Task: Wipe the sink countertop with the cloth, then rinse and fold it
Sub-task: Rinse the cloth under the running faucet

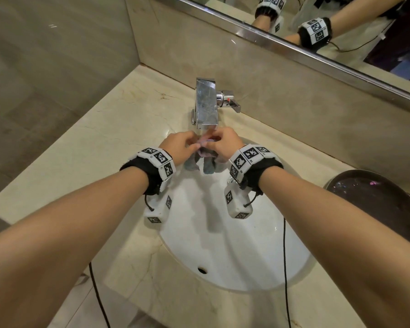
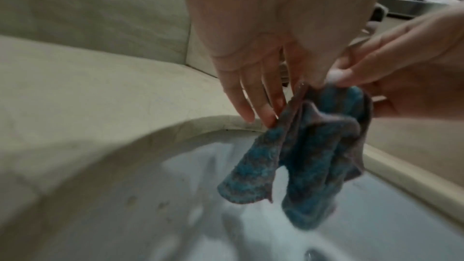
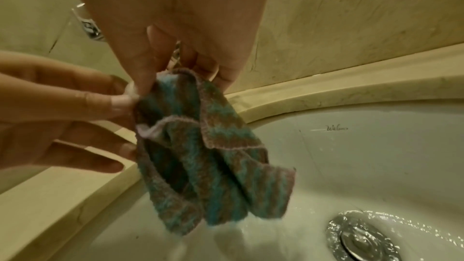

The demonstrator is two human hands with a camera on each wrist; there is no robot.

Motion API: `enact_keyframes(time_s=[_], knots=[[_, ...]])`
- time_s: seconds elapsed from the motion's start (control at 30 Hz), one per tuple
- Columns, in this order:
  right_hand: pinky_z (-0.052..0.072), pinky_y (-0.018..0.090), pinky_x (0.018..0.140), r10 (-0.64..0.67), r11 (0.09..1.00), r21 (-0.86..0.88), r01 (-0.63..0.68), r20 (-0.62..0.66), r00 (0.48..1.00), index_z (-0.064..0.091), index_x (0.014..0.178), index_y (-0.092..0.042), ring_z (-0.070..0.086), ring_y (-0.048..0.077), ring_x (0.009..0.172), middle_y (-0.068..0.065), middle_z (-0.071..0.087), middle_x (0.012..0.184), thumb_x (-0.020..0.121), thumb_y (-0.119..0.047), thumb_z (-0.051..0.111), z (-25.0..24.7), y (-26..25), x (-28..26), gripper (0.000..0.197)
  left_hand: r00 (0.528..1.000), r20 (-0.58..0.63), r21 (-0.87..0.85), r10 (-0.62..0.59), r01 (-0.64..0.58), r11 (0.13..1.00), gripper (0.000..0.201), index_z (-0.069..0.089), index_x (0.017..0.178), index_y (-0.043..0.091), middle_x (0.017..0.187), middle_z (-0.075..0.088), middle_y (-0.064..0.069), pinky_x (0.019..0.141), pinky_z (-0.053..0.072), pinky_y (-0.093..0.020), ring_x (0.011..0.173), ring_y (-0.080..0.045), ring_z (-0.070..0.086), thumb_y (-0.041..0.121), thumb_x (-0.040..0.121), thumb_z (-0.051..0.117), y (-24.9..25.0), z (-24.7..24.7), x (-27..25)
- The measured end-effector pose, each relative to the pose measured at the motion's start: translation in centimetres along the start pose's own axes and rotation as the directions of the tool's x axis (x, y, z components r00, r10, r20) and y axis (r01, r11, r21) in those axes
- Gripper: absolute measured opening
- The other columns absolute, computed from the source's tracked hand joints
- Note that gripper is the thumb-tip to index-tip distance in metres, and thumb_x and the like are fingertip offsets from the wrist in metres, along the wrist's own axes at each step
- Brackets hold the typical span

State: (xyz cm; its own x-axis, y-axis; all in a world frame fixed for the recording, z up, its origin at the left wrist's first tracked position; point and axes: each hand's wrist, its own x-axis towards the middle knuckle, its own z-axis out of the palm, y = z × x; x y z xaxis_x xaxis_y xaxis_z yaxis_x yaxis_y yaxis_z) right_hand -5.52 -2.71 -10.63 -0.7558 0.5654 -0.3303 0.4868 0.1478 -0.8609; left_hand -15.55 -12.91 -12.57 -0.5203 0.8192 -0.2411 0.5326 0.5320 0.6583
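Note:
A wet cloth (image 1: 205, 159) striped teal and grey-brown hangs bunched under the chrome faucet (image 1: 206, 105), over the back of the white sink basin (image 1: 246, 245). My left hand (image 1: 182, 147) pinches its top edge from the left, and my right hand (image 1: 220, 144) pinches the top edge from the right. In the left wrist view the cloth (image 2: 314, 156) dangles from my left hand (image 2: 288, 86), whose other fingers hang straight. In the right wrist view the cloth (image 3: 200, 156) drips water into the basin below my right hand (image 3: 175, 74).
The beige marble countertop (image 1: 100, 143) surrounds the basin. A dark round bowl (image 1: 376, 200) sits at the right edge. The drain (image 3: 359, 239) is wet. A mirror (image 1: 341, 27) runs along the back wall. Black cables hang from both wrists.

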Motion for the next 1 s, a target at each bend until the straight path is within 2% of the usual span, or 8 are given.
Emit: enact_keyframes(time_s=[0.17,0.27,0.37,0.53,0.6,0.7,0.83,1.0], knots=[[0.048,0.016,0.062,-0.006,1.000,-0.027,0.004,-0.080,0.997,0.063,0.106,0.006,0.057,0.015,0.078,0.004,0.060,0.086,0.083,-0.001,0.065,0.0,-0.6,0.1,0.025,0.992,-0.104,-0.063,-0.076,0.070,0.996,0.024,0.065,0.107,0.007,0.108,0.068,-0.017,0.082,0.043,-0.027,0.100,-0.031,0.061,0.012,0.093,0.046,0.5,0.2,0.6],[0.048,0.026,0.078,0.020,0.948,-0.317,-0.034,-0.048,0.999,0.059,0.113,0.001,0.057,0.019,0.092,0.007,0.060,0.097,0.088,-0.009,0.060,0.3,-0.6,0.4,0.027,0.984,-0.146,-0.139,-0.102,0.082,0.987,0.025,0.064,0.108,0.004,0.109,0.066,-0.017,0.080,0.040,-0.024,0.103,-0.031,0.059,0.009,0.094,0.044,0.8,0.3,0.8],[0.040,0.025,0.070,0.065,0.851,-0.522,-0.060,-0.010,0.998,0.064,0.106,-0.008,0.061,0.027,0.091,0.012,0.067,0.105,0.087,-0.006,0.057,0.6,0.6,1.2,0.021,0.985,-0.135,-0.188,-0.103,0.077,0.979,0.023,0.064,0.106,0.002,0.107,0.066,-0.018,0.080,0.040,-0.024,0.101,-0.031,0.060,0.009,0.094,0.045,0.8,0.4,1.1],[0.046,0.029,0.077,0.148,0.883,-0.432,-0.184,-0.116,0.982,0.067,0.105,-0.014,0.061,0.031,0.099,0.014,0.067,0.105,0.089,-0.005,0.045,0.2,1.6,1.6,0.029,0.985,-0.136,-0.187,-0.102,0.075,0.979,0.021,0.063,0.099,0.001,0.084,0.057,-0.010,0.068,0.032,-0.021,0.079,-0.019,0.048,0.011,0.094,0.046,0.7,0.3,1.5],[0.047,0.032,0.081,0.149,0.931,-0.311,-0.190,-0.152,0.977,0.065,0.086,-0.013,0.060,0.031,0.095,0.013,0.064,0.096,0.090,-0.006,0.043,0.1,1.4,2.1,0.023,0.989,-0.111,-0.176,-0.099,0.079,0.981,0.020,0.061,0.100,0.001,0.082,0.054,-0.007,0.066,0.031,-0.021,0.078,-0.020,0.047,0.012,0.095,0.045,0.5,0.5,1.4],[0.051,0.032,0.079,0.092,0.990,-0.089,-0.107,-0.154,0.984,0.065,0.092,-0.001,0.062,0.023,0.082,0.015,0.064,0.092,0.090,-0.002,0.044,0.1,0.8,2.5,0.022,0.993,-0.003,-0.271,-0.115,0.110,0.956,0.020,0.059,0.109,0.007,0.092,0.059,-0.008,0.080,0.044,-0.028,0.084,-0.022,0.054,0.013,0.093,0.048,-0.4,0.8,1.4],[0.040,0.013,0.038,0.054,0.996,0.075,-0.054,0.007,0.999,0.062,0.075,-0.007,0.049,-0.001,0.033,0.002,0.056,0.059,0.085,0.005,0.053,0.3,0.2,1.9,0.018,0.992,0.100,-0.192,-0.071,0.089,0.977,0.031,0.055,0.118,0.012,0.102,0.059,-0.004,0.085,0.045,-0.028,0.091,-0.019,0.055,0.017,0.088,0.059,-1.0,0.8,0.9],[0.041,0.020,0.044,0.057,0.996,0.063,-0.060,0.038,0.998,0.059,0.072,-0.010,0.045,0.007,0.038,-0.003,0.054,0.050,0.082,0.006,0.059,0.0,0.0,2.1,0.019,0.997,0.001,-0.138,-0.077,0.076,0.988,0.015,0.064,0.099,0.004,0.091,0.061,-0.008,0.082,0.044,-0.029,0.084,-0.019,0.054,0.013,0.087,0.059,-0.8,0.4,1.4]])
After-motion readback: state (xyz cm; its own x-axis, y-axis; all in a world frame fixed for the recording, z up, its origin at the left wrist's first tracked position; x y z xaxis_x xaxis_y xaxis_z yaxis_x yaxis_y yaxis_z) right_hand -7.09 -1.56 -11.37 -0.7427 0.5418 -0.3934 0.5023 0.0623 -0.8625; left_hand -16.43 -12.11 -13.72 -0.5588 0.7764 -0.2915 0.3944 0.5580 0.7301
